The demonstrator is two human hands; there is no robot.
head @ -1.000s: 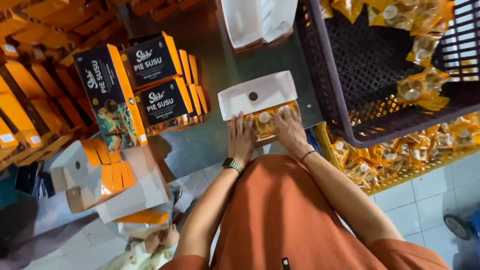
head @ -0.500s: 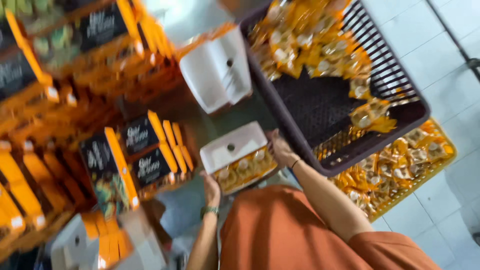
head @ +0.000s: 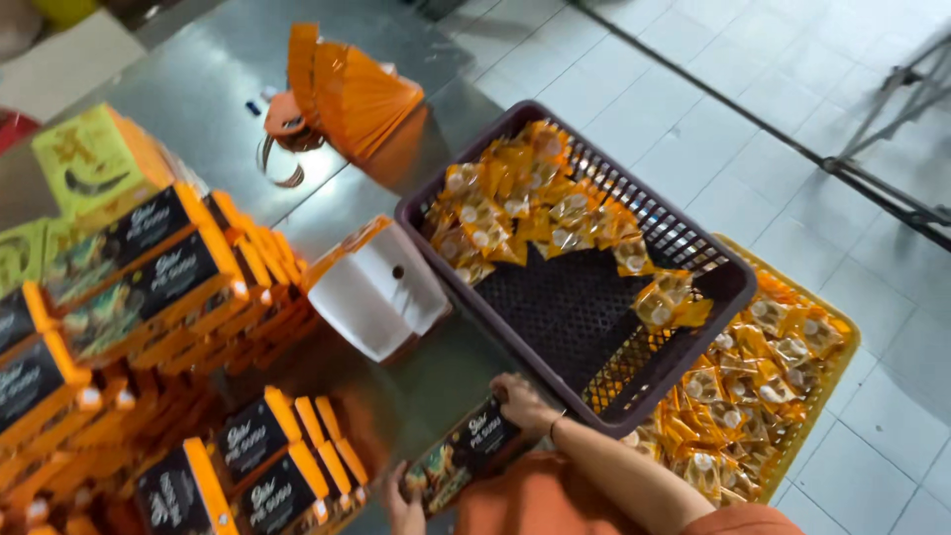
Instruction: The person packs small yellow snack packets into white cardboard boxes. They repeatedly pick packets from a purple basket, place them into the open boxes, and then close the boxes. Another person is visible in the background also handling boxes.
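At the bottom edge both my hands hold one black and orange carton (head: 464,454) lying flat on the steel table (head: 198,59), printed face up and lid down. My left hand (head: 400,501) grips its near left end. My right hand (head: 521,402) presses on its far right end, close to the corner of a purple mesh basket (head: 734,280). The basket holds several yellow wrapped pastries (head: 515,203), heaped at its far side.
A yellow basket (head: 842,355) full of the same pastries sits under the purple one. An open carton with a white inside (head: 376,289) lies beyond my hands. Stacks of closed cartons (head: 149,287) fill the left. Flat orange blanks (head: 347,91) lie farther back. Tiled floor on the right.
The carton under my hands showed its open white lid and pastries inside; now its lid is down with the dark printed face up. My view has swung up and right.
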